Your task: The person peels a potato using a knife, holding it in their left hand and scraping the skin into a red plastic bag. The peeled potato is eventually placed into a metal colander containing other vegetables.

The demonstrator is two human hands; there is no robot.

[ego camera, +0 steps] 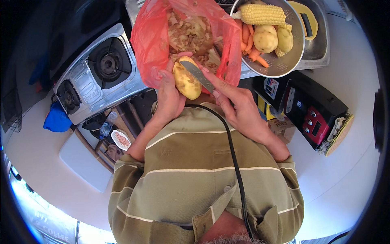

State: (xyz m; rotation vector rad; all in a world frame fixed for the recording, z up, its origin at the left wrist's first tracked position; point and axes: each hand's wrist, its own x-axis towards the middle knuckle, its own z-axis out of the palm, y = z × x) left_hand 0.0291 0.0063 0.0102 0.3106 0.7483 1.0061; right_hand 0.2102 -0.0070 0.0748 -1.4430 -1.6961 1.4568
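My left hand point(169, 94) grips a partly peeled potato point(186, 80), yellow with brown patches of skin left on it. In my right hand point(243, 105) is a knife point(198, 74), its blade lying against the potato's upper right side and my index finger stretched along the blade. Its handle is mostly hidden in my palm. Just beyond both hands a red plastic bag point(150, 45) gapes wide. Inside it lies a heap of vegetable peelings point(192, 33).
Right of the bag, a metal colander point(285, 65) holds corn point(263, 14), peeled potatoes point(265, 38) and carrots point(248, 36) over a steel sink point(321, 45) with a yellow item point(312, 23). A gas stove point(109, 64) stands left. A black-and-red appliance point(317, 113) sits at right.
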